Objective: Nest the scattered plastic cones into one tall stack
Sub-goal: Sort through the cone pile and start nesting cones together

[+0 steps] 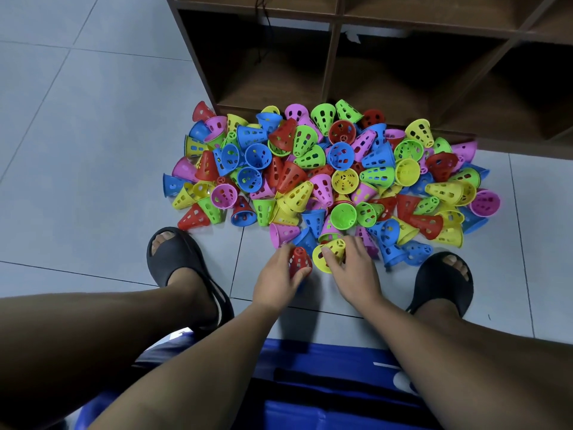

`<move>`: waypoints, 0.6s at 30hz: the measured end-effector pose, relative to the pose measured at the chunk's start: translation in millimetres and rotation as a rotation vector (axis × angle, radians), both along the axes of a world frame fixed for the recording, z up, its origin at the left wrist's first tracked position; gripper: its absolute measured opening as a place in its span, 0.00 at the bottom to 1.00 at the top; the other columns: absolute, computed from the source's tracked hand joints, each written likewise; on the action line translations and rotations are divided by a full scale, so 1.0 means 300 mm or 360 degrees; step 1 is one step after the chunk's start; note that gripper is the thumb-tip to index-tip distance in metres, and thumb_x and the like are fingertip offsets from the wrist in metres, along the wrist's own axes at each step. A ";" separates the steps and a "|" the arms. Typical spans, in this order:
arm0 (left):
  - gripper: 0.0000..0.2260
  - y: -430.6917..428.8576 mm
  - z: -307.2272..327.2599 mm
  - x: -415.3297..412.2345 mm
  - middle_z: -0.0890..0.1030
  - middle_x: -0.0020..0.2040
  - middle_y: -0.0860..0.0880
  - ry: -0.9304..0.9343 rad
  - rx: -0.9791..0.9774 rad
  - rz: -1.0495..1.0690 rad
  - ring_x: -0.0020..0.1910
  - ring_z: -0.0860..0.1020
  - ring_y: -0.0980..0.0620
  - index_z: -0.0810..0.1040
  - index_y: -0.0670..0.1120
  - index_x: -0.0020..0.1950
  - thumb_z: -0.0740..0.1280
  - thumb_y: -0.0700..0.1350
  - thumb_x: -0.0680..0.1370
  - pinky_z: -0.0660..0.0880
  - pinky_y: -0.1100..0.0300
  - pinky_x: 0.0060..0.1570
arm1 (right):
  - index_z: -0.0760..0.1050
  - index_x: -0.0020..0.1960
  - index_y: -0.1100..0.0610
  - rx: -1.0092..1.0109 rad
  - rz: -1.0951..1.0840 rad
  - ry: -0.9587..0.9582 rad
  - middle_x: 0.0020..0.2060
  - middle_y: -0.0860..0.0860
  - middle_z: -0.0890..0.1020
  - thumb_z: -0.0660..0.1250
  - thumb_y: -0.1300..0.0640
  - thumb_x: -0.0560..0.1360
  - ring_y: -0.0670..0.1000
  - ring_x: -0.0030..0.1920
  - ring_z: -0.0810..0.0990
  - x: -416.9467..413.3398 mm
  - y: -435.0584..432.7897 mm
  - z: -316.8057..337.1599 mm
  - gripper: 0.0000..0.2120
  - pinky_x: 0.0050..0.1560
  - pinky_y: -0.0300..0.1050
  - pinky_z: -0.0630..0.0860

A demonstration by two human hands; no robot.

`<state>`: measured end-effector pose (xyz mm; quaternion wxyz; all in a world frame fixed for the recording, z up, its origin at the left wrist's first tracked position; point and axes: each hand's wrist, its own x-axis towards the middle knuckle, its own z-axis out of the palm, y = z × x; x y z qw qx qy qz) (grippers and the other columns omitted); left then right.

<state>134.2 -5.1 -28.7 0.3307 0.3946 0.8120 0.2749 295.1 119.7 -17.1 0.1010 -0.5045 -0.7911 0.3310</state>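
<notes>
Covering most of the frame, a pale grey tiled floor point(93, 150) runs under a dark brown wooden cubby shelf point(331, 66) that fills the upper right. Against the shelf's foot, across the middle of the frame, lies a loose heap of perforated plastic cones point(325, 169) in red, blue, green, yellow and pink, tipped every way. Two black rubber slippers flank the heap's near edge, one at lower left point(176, 259) and one at lower right point(443, 280).

Between them, at lower centre, both hands meet the front of the heap. The left hand point(279, 274) has its fingers and thumb curled round a red perforated cone point(299, 262), which stands tip up at the hand's right side. The right hand point(353, 271) grips a yellow perforated cone point(328, 254) lying on its side, thumb across it, open mouth facing lower left. The two cones sit just beside each other.
</notes>
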 end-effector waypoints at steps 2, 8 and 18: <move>0.25 -0.003 0.001 0.005 0.80 0.66 0.51 0.0034 0.0021 -0.0039 0.62 0.80 0.49 0.68 0.54 0.72 0.71 0.62 0.81 0.79 0.52 0.60 | 0.71 0.63 0.49 0.0021 0.0013 0.0042 0.57 0.48 0.74 0.59 0.32 0.81 0.56 0.53 0.79 -0.014 -0.014 0.014 0.23 0.47 0.55 0.79; 0.16 -0.046 -0.017 0.009 0.79 0.55 0.50 0.0236 -0.0009 -0.0229 0.54 0.76 0.48 0.70 0.53 0.61 0.71 0.57 0.81 0.73 0.52 0.49 | 0.70 0.65 0.52 0.0039 0.0018 0.0111 0.62 0.50 0.74 0.59 0.35 0.82 0.57 0.56 0.78 -0.049 -0.055 0.025 0.23 0.49 0.56 0.79; 0.33 -0.071 -0.139 -0.038 0.75 0.59 0.50 0.0023 -0.0437 0.0059 0.56 0.77 0.47 0.71 0.50 0.66 0.84 0.54 0.69 0.75 0.52 0.47 | 0.71 0.66 0.48 -0.0062 0.0355 -0.0081 0.57 0.47 0.69 0.66 0.39 0.80 0.56 0.56 0.77 -0.077 -0.143 -0.056 0.19 0.48 0.55 0.79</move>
